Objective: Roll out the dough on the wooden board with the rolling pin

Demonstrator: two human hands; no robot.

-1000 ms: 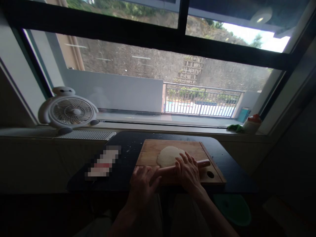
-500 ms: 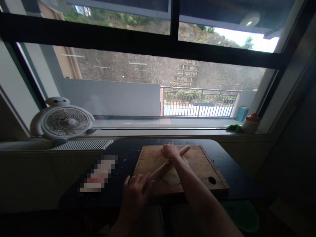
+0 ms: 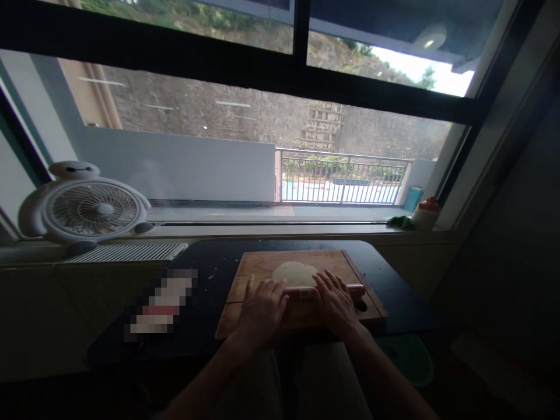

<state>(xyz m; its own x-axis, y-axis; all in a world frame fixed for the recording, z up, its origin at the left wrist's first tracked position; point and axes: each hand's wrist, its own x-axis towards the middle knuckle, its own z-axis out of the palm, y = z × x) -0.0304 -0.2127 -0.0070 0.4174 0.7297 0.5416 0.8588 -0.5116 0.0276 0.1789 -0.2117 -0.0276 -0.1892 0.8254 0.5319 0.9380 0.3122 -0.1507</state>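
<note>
A wooden rolling pin (image 3: 301, 293) lies nearly crosswise on a wooden cutting board (image 3: 251, 265). Behind it, and partly beneath it, is a flat pale sheet of dough (image 3: 294, 273). My left hand (image 3: 262, 303) rests palm down on the pin's left part, its fingers stretched forward, hiding that end. Over the right part lies my right hand (image 3: 336, 298), fingers extended and slightly spread. The pin's right tip shows beyond it, close to the round hole (image 3: 361, 305) in the board.
The board sits on a dark table (image 3: 205, 309) with white specks. A pixelated item (image 3: 161, 306) lies to the left. A white fan (image 3: 98, 207) and a bottle with an orange top (image 3: 426, 213) stand by the window. Below right is a green stool or basin (image 3: 409, 359).
The rolling pin has turned from diagonal to nearly crosswise and come nearer to me. My right hand has moved back and right; my left hand has moved forward. Both hands' fingers have straightened.
</note>
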